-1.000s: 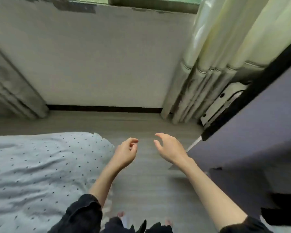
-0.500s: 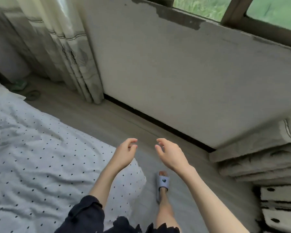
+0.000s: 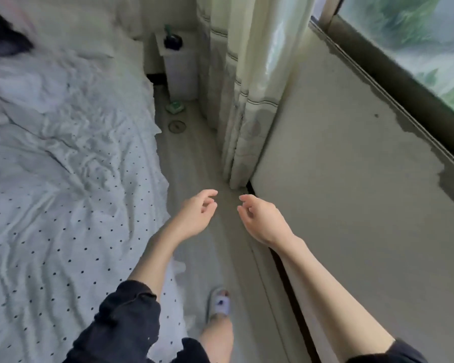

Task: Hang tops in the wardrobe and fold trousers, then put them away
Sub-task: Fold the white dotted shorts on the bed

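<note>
So right now we've got both hands out in front of us over the strip of floor (image 3: 194, 153) between the bed (image 3: 63, 192) and the wall (image 3: 351, 179), and neither one has anything in it. The left hand (image 3: 194, 216) has its grip loosely curled, fingers relaxed, nothing between them. The right hand (image 3: 262, 221) is the same: loose grip, empty.

The clothes aren't anywhere near the hands. The only thing that could be a garment is a dark shape (image 3: 3, 38) at the far top-left corner of the bed, up and well to the left of us, too blurred to say whether it's a top or trousers. We'd guess that's the next target, and the left hand is on the nearer side since it sits just beside the bed edge. Its long axis we can't tell.

No wardrobe in view at all, so it's presumably somewhere else in the room.

Containers: there's a small white cabinet (image 3: 181, 72) at the end of the floor strip by the curtain (image 3: 247, 100), with something dark (image 3: 172, 41) on top. What's inside, no idea.
</note>
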`<state>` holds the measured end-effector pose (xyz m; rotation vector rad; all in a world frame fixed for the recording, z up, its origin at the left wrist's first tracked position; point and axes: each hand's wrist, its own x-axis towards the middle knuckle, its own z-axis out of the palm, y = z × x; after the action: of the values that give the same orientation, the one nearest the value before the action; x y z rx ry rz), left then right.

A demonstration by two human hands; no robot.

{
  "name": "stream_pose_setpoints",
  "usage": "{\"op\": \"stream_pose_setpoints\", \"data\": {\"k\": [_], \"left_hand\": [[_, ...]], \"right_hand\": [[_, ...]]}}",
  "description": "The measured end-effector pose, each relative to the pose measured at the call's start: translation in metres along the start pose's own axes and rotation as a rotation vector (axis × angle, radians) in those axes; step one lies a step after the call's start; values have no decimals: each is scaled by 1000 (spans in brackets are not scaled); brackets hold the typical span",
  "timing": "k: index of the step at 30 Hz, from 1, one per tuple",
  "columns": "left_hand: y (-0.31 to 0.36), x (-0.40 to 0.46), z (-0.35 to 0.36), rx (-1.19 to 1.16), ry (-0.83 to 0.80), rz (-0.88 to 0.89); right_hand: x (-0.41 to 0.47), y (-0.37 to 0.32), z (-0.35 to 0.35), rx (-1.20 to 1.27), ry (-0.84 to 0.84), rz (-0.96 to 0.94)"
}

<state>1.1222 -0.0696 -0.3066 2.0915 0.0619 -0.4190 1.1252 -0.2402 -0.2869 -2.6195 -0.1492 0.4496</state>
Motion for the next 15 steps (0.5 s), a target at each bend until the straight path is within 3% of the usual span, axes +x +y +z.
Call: {"op": "stream_pose_setpoints", "data": {"k": [1,2,5,8,15], "left_hand": [[-3,4,-7,34,37,-21],[-20,51,-59,-15,196,-130],[-26,64,-74,-8,194,-191],[-34,126,-128,32,248,-226],[-30,236,-259,-11,502,-292]], "right_hand": [[10,-2,-1,13,-20,-6],[107,-40,-4,-47,-115,-150],[133,-47,-12,-66,-160,-187],[226,-87,-26,-54,-198,-263],[398,-193,-66,-35,-239,-521]]}}
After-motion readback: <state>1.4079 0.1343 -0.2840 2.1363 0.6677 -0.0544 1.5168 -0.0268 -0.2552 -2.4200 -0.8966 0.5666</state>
